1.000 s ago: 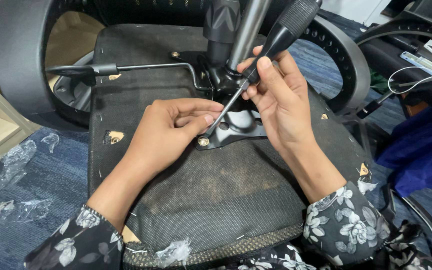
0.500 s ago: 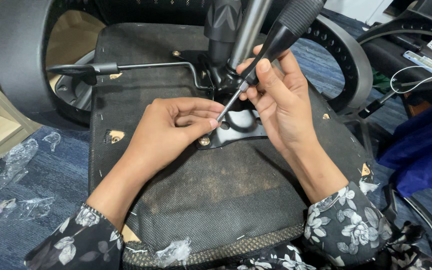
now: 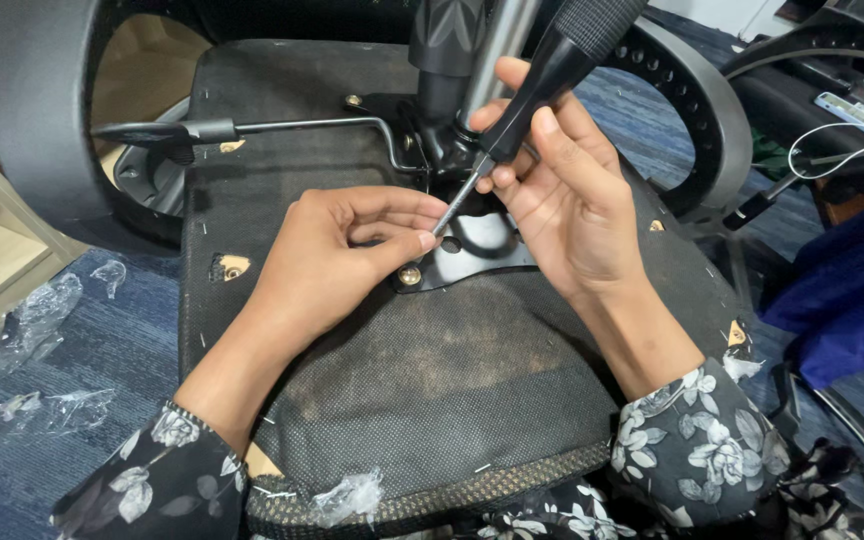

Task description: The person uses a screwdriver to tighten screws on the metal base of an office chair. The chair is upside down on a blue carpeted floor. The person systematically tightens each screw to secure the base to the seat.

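Presently: right hand [image 3: 562, 200], fingers wrapped round the black-handled screwdriver [image 3: 542, 85], angled down over the metal plate [image 3: 472, 255] on the upturned chair seat [image 3: 432, 370]; left hand [image 3: 337, 255] pinches its shaft beside the brass bolt [image 3: 409, 275].

Single head view looks steeply down, close over upturned chair seat [image 3: 432, 400].

Lever [image 3: 252, 128] left of gas cylinder [image 3: 497, 40]

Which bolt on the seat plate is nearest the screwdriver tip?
The brass-coloured bolt at the plate's front-left corner, just below the left hand's fingertips. The other visible bolt sits far back, near the lever.
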